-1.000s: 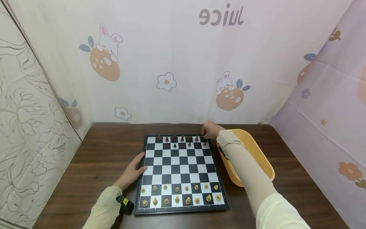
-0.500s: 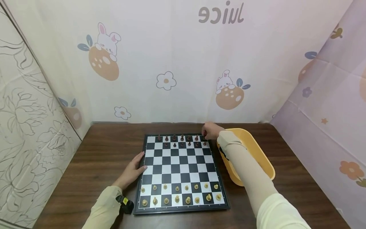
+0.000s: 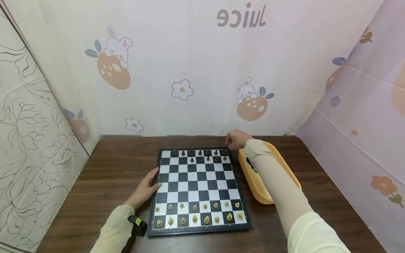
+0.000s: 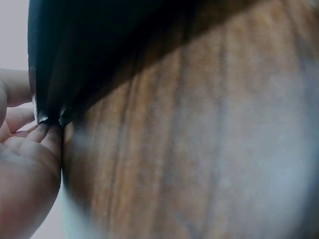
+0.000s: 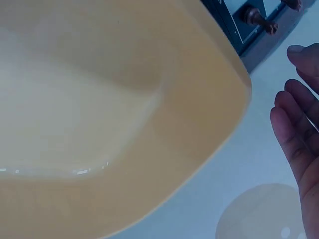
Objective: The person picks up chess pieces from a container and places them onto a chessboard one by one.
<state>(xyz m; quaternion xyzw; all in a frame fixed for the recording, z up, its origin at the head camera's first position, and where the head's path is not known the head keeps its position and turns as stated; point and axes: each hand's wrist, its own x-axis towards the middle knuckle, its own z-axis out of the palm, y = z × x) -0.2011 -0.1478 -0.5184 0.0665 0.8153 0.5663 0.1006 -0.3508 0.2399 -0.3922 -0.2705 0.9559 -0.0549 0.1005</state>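
Note:
A black-and-white chessboard [image 3: 201, 176] lies on the brown table. Several dark reddish chess pieces [image 3: 200, 152] stand in its two far rows, and pale yellow pieces [image 3: 194, 218] fill the two near rows. My left hand [image 3: 143, 191] rests against the board's left edge, thumb on the rim; in the left wrist view its fingers [image 4: 42, 142] touch the dark edge. Just beyond the far right corner hovers my right hand [image 3: 238, 139]. In the right wrist view its loosely bent fingers [image 5: 289, 132] and thumb are apart with nothing between them. Nearest to it is a dark corner piece [image 5: 256, 19].
A yellow plastic basin [image 3: 257, 182] stands right of the board, partly under my right forearm; its inside [image 5: 75, 114] shows no pieces in the right wrist view. A patterned curtain [image 3: 183, 63] hangs behind the table [image 3: 117, 168], with more cloth on both sides.
My right hand has let go of the dark piece at the far right corner, which now stands visible there, and has drawn slightly up and away. My left hand keeps its place.

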